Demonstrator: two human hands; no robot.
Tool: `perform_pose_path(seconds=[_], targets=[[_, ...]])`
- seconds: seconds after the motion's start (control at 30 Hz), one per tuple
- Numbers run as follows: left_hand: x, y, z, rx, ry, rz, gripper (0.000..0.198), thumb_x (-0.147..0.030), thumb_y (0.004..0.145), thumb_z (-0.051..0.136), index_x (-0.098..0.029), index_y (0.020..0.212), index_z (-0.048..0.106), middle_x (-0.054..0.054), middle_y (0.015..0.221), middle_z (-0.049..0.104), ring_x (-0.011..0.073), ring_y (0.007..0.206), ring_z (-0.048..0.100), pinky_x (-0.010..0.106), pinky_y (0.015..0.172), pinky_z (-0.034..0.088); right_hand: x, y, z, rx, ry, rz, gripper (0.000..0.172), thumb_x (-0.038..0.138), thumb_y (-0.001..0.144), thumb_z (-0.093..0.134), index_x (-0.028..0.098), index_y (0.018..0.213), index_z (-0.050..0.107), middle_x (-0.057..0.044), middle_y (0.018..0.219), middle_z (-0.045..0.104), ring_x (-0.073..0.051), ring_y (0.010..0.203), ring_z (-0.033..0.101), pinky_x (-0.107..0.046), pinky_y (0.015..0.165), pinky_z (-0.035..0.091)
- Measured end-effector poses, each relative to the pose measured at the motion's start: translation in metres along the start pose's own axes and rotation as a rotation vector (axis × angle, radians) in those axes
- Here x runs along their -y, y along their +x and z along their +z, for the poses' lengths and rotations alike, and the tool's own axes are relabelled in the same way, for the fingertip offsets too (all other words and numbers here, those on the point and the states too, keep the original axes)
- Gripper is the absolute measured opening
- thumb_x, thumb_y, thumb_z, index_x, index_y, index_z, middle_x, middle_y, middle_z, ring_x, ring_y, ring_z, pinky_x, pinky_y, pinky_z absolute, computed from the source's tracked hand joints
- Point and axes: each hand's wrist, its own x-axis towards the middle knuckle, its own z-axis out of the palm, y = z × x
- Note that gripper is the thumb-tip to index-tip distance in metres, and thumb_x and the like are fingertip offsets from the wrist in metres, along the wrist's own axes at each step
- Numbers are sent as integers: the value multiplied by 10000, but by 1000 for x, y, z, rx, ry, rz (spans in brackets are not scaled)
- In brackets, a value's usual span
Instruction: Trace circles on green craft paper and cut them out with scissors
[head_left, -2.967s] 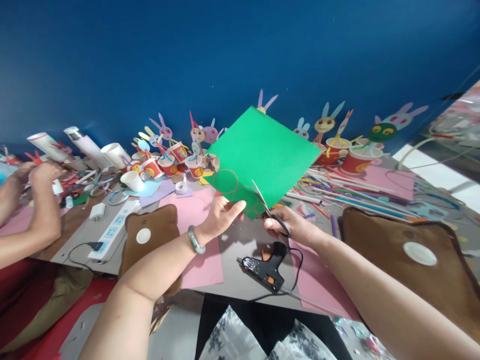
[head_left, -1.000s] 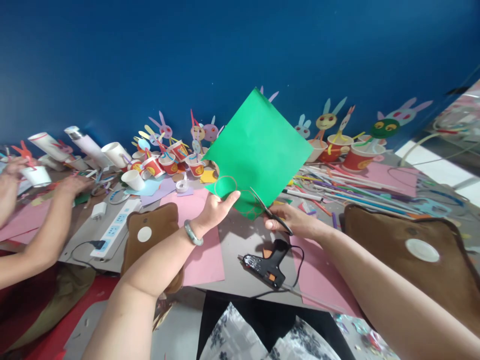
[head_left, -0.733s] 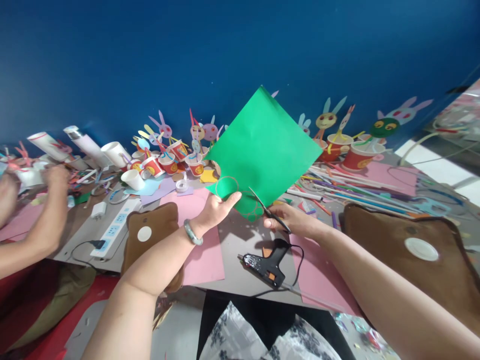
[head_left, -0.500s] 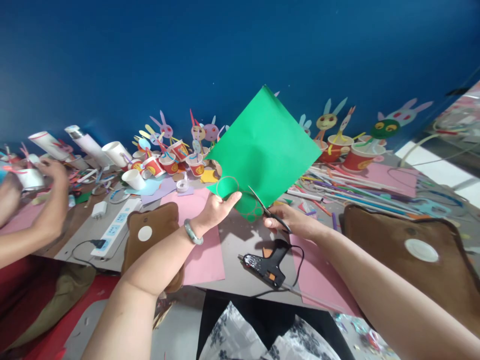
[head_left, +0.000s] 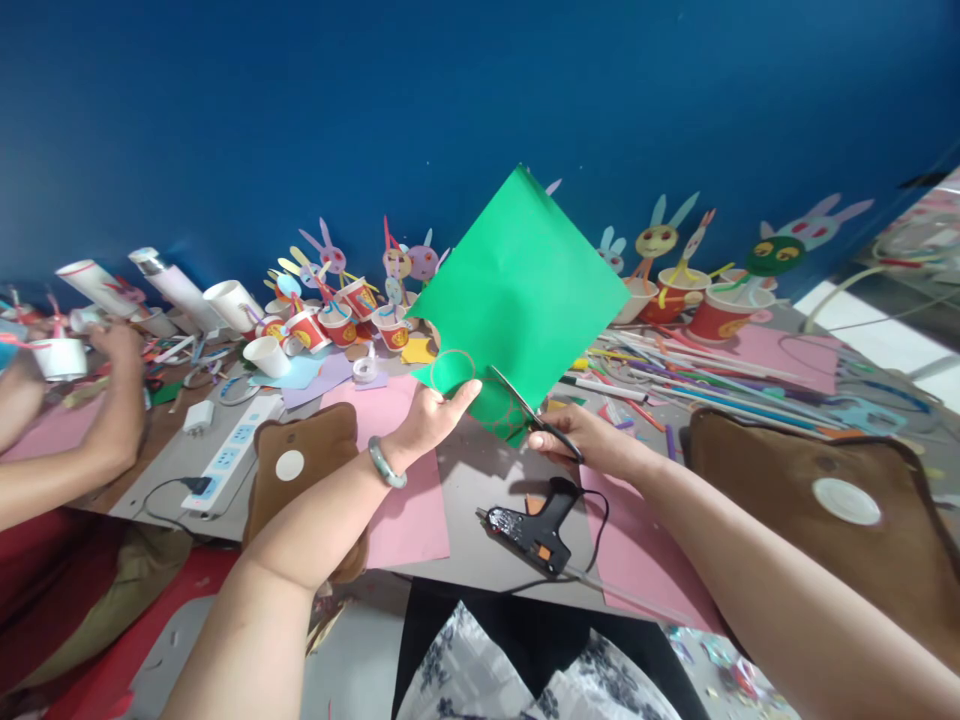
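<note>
A large sheet of green paper [head_left: 525, 280] is held up above the table, tilted so one corner points upward. My left hand [head_left: 435, 410] pinches its lower left edge, thumb on top, beside a drawn circle outline. More small circle outlines show near the bottom corner. My right hand [head_left: 574, 436] grips dark-handled scissors [head_left: 517, 397], whose blades reach up and left across the lower part of the sheet. The blades look spread, with one lying in front of the paper. Below the hands, a black glue gun [head_left: 534, 530] lies on the table.
Paper cups with rabbit figures [head_left: 337, 325] line the blue wall, more cups [head_left: 721, 312] at right. Coloured sticks [head_left: 645, 372], brown pouches [head_left: 817, 500], a power strip [head_left: 232, 455] and pink paper [head_left: 409, 510] lie about. At far left a co-worker's hand [head_left: 120, 342] is near a white cup.
The green sheet has turned and shifted slightly left, its right corner now lower and further left. The scissors moved a little up and left. The co-worker's hand shifted slightly right.
</note>
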Motion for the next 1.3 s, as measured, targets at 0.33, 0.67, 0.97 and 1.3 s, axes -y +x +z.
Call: perform_pose_path(seconds=[0.33,0.67,0.97,1.3], targets=[[0,0,3,18,80,109,363,-463,875,640,-199,652,528,-3,649,619,124,626,554,264,668,521,-9,5,-1,-28,-11,-8,689,829,627,692,167,538,523,5,483,486,-100,470,416,-265,462,271],[-2,-4,3,106,129,67,399,-412,873,613,-205,566,465,-20,542,536,100,536,482,224,530,455,-7,5,-1,33,-16,-42,682,828,686,653,157,603,567,-5,511,491,-106,486,414,-272,456,258],[-6,-5,4,102,74,25,399,-395,861,639,-207,562,454,-31,545,523,94,522,460,233,541,451,-9,4,-1,27,35,-23,637,763,687,711,176,560,500,37,473,415,-79,450,349,-267,450,220],[-9,-7,5,127,51,-26,341,-377,863,646,-197,597,531,0,598,614,120,607,571,233,591,502,-11,7,-5,26,-100,11,672,820,638,683,153,627,599,22,520,451,-106,521,398,-266,509,249]])
